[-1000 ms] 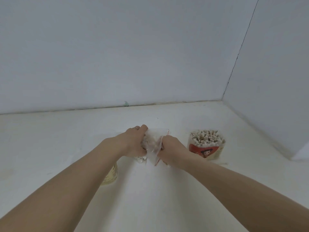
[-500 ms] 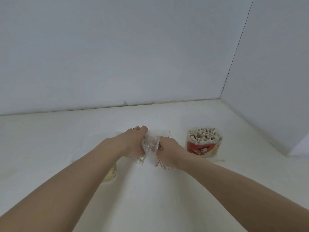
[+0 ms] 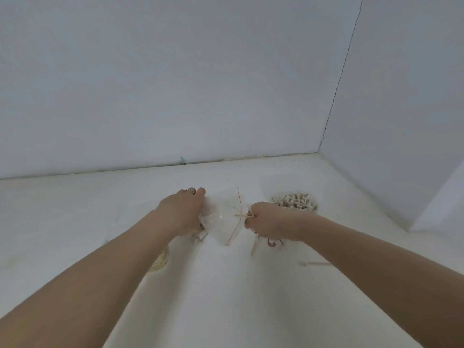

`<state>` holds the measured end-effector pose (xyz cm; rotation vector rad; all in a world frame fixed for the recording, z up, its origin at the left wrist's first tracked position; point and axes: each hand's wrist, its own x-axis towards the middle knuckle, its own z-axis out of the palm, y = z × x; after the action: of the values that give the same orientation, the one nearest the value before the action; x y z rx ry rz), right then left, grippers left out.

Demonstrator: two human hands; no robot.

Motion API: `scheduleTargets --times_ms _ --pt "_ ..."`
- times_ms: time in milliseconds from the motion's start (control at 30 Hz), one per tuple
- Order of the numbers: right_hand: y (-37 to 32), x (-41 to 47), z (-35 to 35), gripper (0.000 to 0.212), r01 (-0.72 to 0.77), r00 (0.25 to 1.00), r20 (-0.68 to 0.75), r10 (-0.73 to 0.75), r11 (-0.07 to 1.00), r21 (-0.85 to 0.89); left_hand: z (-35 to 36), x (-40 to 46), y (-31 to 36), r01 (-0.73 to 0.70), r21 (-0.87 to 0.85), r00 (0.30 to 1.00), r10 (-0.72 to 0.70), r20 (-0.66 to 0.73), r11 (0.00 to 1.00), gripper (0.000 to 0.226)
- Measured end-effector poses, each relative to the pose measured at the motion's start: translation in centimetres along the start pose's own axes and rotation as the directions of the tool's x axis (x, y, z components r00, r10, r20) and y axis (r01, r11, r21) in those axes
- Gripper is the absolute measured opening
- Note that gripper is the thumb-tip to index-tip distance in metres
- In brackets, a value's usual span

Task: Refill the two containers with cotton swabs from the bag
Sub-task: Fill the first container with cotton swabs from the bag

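A single head-worn wide-angle camera looks forward and down across the white bench [image 3: 226, 297] toward the wall corner [image 3: 320, 149] at 1 o'clock. Both forearms enter from the near edge; no second view exists.

A white tabletop [image 3: 226, 310] meets two plain white walls [image 3: 175, 84], with a small greenish fleck [image 3: 182, 160] at the seam.

Two bare forearms, no sleeves, thin ring [image 3: 191, 190] on a left-hand finger, dark-painted right thumbnail
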<state>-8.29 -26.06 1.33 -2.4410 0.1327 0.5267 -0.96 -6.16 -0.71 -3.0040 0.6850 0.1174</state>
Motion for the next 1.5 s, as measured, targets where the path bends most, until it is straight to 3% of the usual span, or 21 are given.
scheduleTargets --times_ms 100,167,267,333,433,533,633,800,967,1167,1267,1400,1500 --pt "1.0 -1.0 -0.8 0.023 -0.016 0.999 -0.033 0.017 0.999 0.049 -0.5 -0.1 -0.1 0.057 0.002 0.997 -0.056 -0.057 0.998 0.054" --pt "1.5 -1.7 -1.1 0.019 -0.012 0.999 -0.047 0.015 0.997 0.075 -1.1 -0.3 0.1 0.038 -0.031 0.999 -0.038 -0.026 0.999 0.072" --pt "2.5 -2.8 -1.6 0.025 0.005 0.997 -0.079 0.0 0.998 0.055 -2.6 -0.8 1.8 -0.085 -0.153 0.996 0.086 -0.004 0.985 0.102" --pt "3.4 -3.6 -1.8 0.026 -0.004 0.995 -0.095 0.007 0.999 0.033 -3.4 -1.5 3.7 -0.206 -0.258 0.978 0.192 -0.079 0.944 0.105" --pt "5.0 -4.6 -1.7 0.029 -0.024 0.995 -0.095 0.015 0.995 -0.097 -3.4 -2.7 6.6 -0.39 -0.287 0.919 0.35 -0.183 0.875 0.096" --pt "6.8 -5.5 -1.2 0.027 0.008 0.996 -0.084 -0.028 0.972 -0.236 -2.0 -3.2 8.8 -0.472 -0.251 0.88 0.434 -0.194 0.845 0.087" --pt "8.6 -6.4 -0.7 0.02 0.06 0.988 -0.118 -0.102 0.948 -0.314 0.0 -3.1 10.4 -0.476 -0.232 0.879 0.451 -0.151 0.848 0.08" --pt "11.0 -6.1 0.2 0.005 0.136 0.967 -0.174 -0.184 0.957 -0.256 2.9 -3.2 12.5 -0.402 -0.199 0.915 0.394 -0.081 0.894 0.082" --pt "12.2 -6.4 -0.2 0.052 0.182 0.972 -0.118 -0.206 0.966 -0.186 3.9 -3.1 13.7 -0.421 -0.226 0.907 0.416 -0.069 0.879 0.09" --pt "13.3 -8.3 -1.3 0.053 0.282 0.93 -0.214 -0.298 0.954 -0.102 3.6 -2.5 14.2 -0.421 -0.135 0.905 0.425 -0.003 0.897 0.069" --pt "13.4 -8.8 -1.6 0.052 0.239 0.947 -0.183 -0.265 0.959 -0.155 3.4 -2.2 14.5 -0.444 -0.083 0.896 0.445 -0.017 0.892 0.058" --pt "13.5 -9.4 -0.8 0.091 -0.021 0.993 -0.115 -0.014 0.955 -0.295 3.3 -2.1 14.7 -0.434 -0.158 0.896 0.442 0.023 0.887 0.041" --pt "13.4 -9.6 0.2 0.093 -0.077 0.982 -0.186 0.015 0.941 -0.329 3.1 -2.3 14.7 -0.426 -0.2 0.897 0.441 0.035 0.882 0.036"
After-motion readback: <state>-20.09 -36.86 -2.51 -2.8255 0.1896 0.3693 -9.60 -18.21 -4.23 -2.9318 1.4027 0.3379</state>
